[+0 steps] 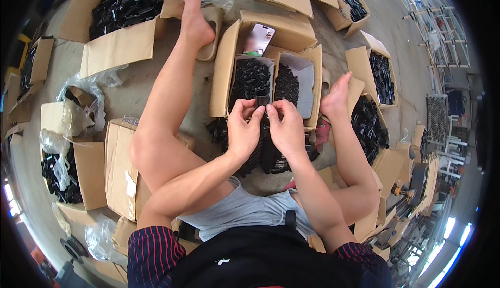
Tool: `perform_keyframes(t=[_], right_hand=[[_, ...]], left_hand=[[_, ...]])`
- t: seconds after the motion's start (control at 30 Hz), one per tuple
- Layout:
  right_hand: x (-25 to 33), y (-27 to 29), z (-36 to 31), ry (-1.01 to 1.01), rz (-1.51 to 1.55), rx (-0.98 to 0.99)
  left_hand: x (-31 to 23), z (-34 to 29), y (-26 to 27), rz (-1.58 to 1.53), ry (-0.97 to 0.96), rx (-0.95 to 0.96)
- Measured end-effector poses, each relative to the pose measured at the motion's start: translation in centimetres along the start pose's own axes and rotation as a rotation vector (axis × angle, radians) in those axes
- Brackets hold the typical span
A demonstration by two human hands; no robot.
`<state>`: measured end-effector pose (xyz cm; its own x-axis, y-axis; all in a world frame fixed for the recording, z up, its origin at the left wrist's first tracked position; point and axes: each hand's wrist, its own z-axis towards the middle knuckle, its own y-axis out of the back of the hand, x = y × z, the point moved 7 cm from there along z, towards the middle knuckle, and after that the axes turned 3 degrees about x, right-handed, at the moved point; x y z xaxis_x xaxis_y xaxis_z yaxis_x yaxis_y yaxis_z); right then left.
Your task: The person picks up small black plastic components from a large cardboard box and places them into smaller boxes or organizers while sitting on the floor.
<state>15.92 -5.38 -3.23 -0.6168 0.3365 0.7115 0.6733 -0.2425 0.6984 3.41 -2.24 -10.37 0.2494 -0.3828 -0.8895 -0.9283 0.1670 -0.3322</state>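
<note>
Between my fingertips is a short black plastic tube-shaped part (262, 98), its dark round end facing up. My left hand (245, 131) pinches it from the left with thumb and fingers. From the other side my right hand (285, 131) has thumb and fingertips closed at its lower edge; whether a second small piece sits there I cannot make out. Just beyond stands an open cardboard box (225, 74) holding two grey bins. Small black pieces (251, 78) fill the left bin, and finer black pieces (286, 83) lie in the right one. More black parts (268, 157) are piled beneath my hands.
A phone (260, 39) leans inside the box's far end. Larger cartons of black parts surround me, including one at far left (117, 48) and one at right (383, 79). Crumpled plastic bags (78, 113) lie at left. Metal racks (437, 27) stand far right.
</note>
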Motion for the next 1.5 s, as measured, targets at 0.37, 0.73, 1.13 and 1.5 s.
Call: perform_keyframes(t=[0.37,0.73,1.13,1.5], right_hand=[[0.4,0.7,-0.3,0.041,-0.022,-0.069],[-0.9,0.1,-0.9,-0.049,0.007,-0.051],[-2.0,-1.0,-1.8,-0.048,0.095,-0.091],[-1.6,-0.5,-1.7,0.032,0.047,-0.106]], left_hand=[[0.1,-0.2,-0.5,-0.066,0.045,-0.017],[-0.5,-0.4,-0.4,-0.068,0.092,0.011],[0.0,-0.9,-0.5,-0.067,0.104,0.039],[0.2,-0.4,-0.2,-0.058,0.098,0.096]])
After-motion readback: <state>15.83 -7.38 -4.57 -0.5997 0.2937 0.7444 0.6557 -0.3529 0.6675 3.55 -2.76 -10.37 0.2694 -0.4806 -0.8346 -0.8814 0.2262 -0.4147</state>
